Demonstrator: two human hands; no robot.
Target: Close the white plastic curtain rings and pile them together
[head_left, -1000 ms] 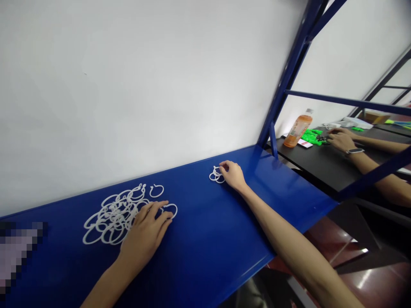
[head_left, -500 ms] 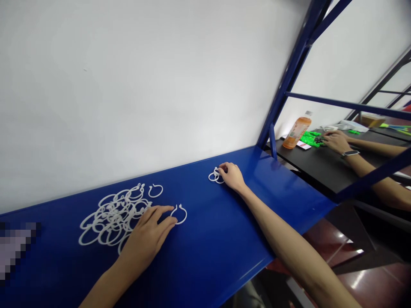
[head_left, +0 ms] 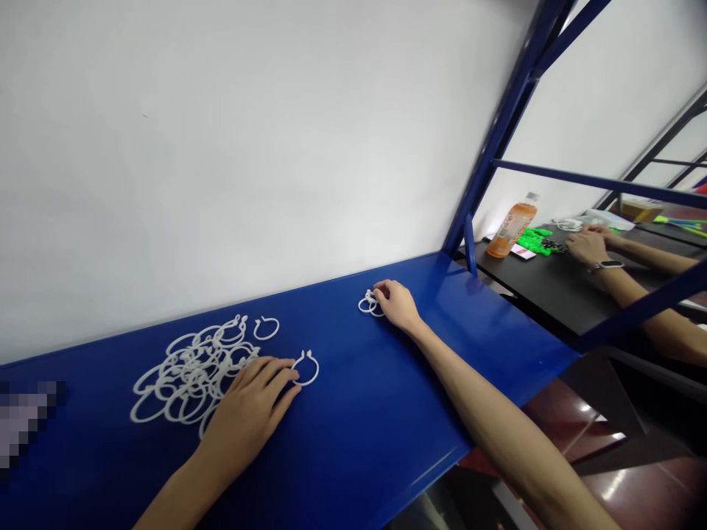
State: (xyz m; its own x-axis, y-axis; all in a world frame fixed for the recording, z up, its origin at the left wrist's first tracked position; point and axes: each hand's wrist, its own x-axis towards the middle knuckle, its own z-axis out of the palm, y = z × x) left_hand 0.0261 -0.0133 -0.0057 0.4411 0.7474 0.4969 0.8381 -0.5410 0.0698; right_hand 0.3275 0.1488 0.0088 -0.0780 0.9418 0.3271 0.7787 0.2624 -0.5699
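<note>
My left hand [head_left: 251, 401] rests on the blue table with its fingers stretched out and a little apart. Its fingertips touch the left edge of a white open ring [head_left: 317, 370] with knobbed ends. Beside and partly under that hand lies a heap of similar white rings [head_left: 191, 368], with a single white ring [head_left: 276, 329] just past the heap. Farther right, my right hand [head_left: 396, 303] is closed, thumb and forefinger pinched at a small group of white rings [head_left: 361, 304]. The palm side and part of that group are hidden.
The blue table [head_left: 359, 442] runs along a white wall, with a blue metal frame [head_left: 491, 147] at its right end. Beyond stands a black table [head_left: 557, 287] with an orange drink bottle [head_left: 511, 228], green pieces [head_left: 535, 241] and a co-worker's hands [head_left: 588, 246].
My left fingers have shifted on the ring, the thumb now lower and apart from it. My right hand stays at the small group. The co-worker's hands have moved slightly right.
</note>
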